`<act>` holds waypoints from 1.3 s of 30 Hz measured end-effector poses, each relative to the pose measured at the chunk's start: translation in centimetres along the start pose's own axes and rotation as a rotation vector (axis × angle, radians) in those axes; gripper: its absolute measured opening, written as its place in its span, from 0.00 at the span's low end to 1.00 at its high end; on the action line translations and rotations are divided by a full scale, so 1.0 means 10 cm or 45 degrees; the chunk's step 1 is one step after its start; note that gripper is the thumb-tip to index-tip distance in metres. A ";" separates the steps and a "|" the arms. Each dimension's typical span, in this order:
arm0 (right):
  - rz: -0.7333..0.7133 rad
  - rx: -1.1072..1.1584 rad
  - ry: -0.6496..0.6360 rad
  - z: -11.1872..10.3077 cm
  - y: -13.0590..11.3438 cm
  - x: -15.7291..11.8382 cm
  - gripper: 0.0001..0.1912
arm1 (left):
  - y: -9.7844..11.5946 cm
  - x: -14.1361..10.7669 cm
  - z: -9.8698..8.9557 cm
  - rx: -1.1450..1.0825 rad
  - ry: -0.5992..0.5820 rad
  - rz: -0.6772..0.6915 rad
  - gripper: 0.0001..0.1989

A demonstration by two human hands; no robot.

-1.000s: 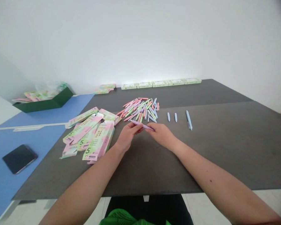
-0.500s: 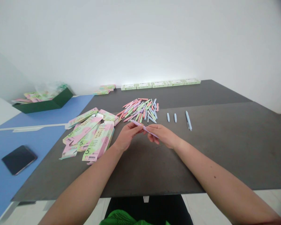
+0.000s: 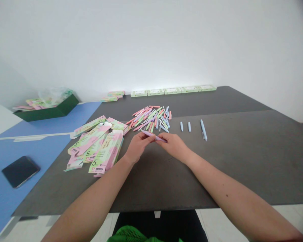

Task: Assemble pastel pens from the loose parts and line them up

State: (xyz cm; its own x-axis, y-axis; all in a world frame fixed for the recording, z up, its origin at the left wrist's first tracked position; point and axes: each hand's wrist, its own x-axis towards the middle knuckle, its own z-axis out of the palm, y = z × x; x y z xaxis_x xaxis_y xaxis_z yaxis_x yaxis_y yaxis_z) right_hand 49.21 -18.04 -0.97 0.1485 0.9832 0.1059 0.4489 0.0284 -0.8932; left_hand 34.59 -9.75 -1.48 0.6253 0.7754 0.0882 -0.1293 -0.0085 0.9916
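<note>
A purple pen (image 3: 148, 133) is held between both hands above the dark table, slanting down to the right. My left hand (image 3: 138, 144) pinches its upper-left part, and my right hand (image 3: 172, 145) grips the lower-right part, covering some of it. Just beyond my fingers lies a pile of pen parts (image 3: 151, 117) in pink, green, purple and blue, with thin white refills among them. To the right of the pile are two short blue pen pieces (image 3: 189, 127) and one longer blue pen (image 3: 203, 129) with a clip.
Flattened and folded pink-green pen boxes (image 3: 106, 151) lie left of my left hand. Several small boxes (image 3: 172, 90) line the back edge by the wall. A dark green bin (image 3: 50, 112) with packaging and a black phone (image 3: 21, 171) rest on the blue surface.
My right hand has turned slightly and its fingers have curled in around the purple pen; less of the pen's right end shows. The other things have stayed put.
</note>
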 end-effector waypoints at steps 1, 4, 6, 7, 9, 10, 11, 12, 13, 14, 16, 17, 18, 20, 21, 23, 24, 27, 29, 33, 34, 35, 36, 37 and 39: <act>0.034 0.130 -0.095 0.00 -0.01 -0.01 0.13 | 0.01 0.00 0.00 -0.006 -0.037 0.016 0.07; 0.222 0.642 -0.455 -0.01 -0.05 -0.04 0.18 | 0.05 -0.03 0.00 -0.058 -0.141 0.045 0.07; 0.301 0.784 -0.500 -0.01 -0.07 -0.05 0.19 | 0.06 -0.03 0.00 -0.093 -0.154 0.025 0.08; 0.321 0.789 -0.468 -0.01 -0.07 -0.05 0.19 | 0.06 -0.03 0.00 -0.115 -0.144 0.005 0.08; 0.333 0.785 -0.348 -0.02 -0.05 -0.03 0.20 | 0.05 -0.01 0.00 -0.196 -0.067 -0.046 0.07; 0.326 0.813 -0.292 -0.03 -0.03 -0.02 0.21 | 0.04 0.01 -0.01 -0.253 -0.004 -0.074 0.07; 0.308 0.872 -0.261 -0.05 -0.01 0.00 0.22 | 0.02 0.03 -0.02 -0.320 0.066 -0.100 0.07; 0.274 0.956 -0.258 -0.07 0.00 0.00 0.23 | 0.01 0.05 -0.03 -0.391 0.133 -0.126 0.07; 0.225 1.044 -0.275 -0.09 0.02 0.01 0.23 | 0.00 0.07 -0.05 -0.461 0.185 -0.150 0.07; 0.167 1.121 -0.311 -0.11 0.03 0.01 0.24 | -0.01 0.08 -0.07 -0.529 0.219 -0.175 0.06; 0.071 1.219 -0.407 -0.13 0.03 -0.01 0.24 | -0.01 0.10 -0.09 -0.651 0.237 -0.227 0.04; 0.046 1.238 -0.436 -0.14 0.02 -0.02 0.25 | -0.01 0.10 -0.10 -0.701 0.225 -0.251 0.03; 0.032 1.246 -0.441 -0.13 0.01 -0.04 0.25 | 0.00 0.09 -0.10 -0.739 0.201 -0.270 0.02; 0.019 1.244 -0.395 -0.10 0.00 -0.05 0.24 | 0.01 0.08 -0.09 -0.780 0.141 -0.292 0.02; 0.011 1.243 -0.361 -0.07 0.00 -0.05 0.23 | 0.01 0.07 -0.08 -0.789 0.117 -0.297 0.03; -0.017 1.244 -0.304 -0.03 0.01 -0.05 0.19 | 0.01 0.06 -0.07 -0.800 0.099 -0.303 0.03; -0.030 1.246 -0.285 -0.02 0.01 -0.05 0.18 | 0.01 0.05 -0.06 -0.804 0.104 -0.303 0.03; -0.058 1.257 -0.280 -0.02 0.02 -0.04 0.20 | 0.02 0.05 -0.04 -0.819 0.119 -0.271 0.04; -0.085 1.272 -0.302 -0.04 0.02 -0.05 0.23 | 0.02 0.05 -0.03 -0.825 0.115 -0.241 0.04; -0.169 1.311 -0.353 -0.05 0.05 -0.04 0.23 | 0.02 0.05 -0.03 -0.832 0.135 -0.205 0.04; -0.181 1.310 -0.350 -0.05 0.06 -0.03 0.21 | 0.02 0.05 -0.03 -0.831 0.137 -0.204 0.04; -0.185 1.303 -0.339 -0.04 0.07 -0.03 0.19 | 0.02 0.05 -0.03 -0.832 0.138 -0.207 0.04; -0.182 1.291 -0.323 -0.02 0.08 -0.02 0.17 | 0.03 0.06 -0.04 -0.833 0.140 -0.209 0.03; -0.174 1.278 -0.305 -0.01 0.09 -0.02 0.15 | 0.03 0.06 -0.05 -0.832 0.146 -0.206 0.03; -0.155 1.260 -0.283 0.00 0.10 -0.02 0.14 | 0.03 0.07 -0.06 -0.821 0.162 -0.177 0.02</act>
State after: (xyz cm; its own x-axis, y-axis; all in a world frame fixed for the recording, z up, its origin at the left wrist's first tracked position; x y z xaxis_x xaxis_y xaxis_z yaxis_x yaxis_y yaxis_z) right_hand 49.65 -18.20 -1.85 -0.0615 0.9721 0.2263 -0.4944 0.1672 -0.8530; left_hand 34.50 -8.87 -1.17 0.5790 0.8106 -0.0872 -0.5124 0.4450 0.7345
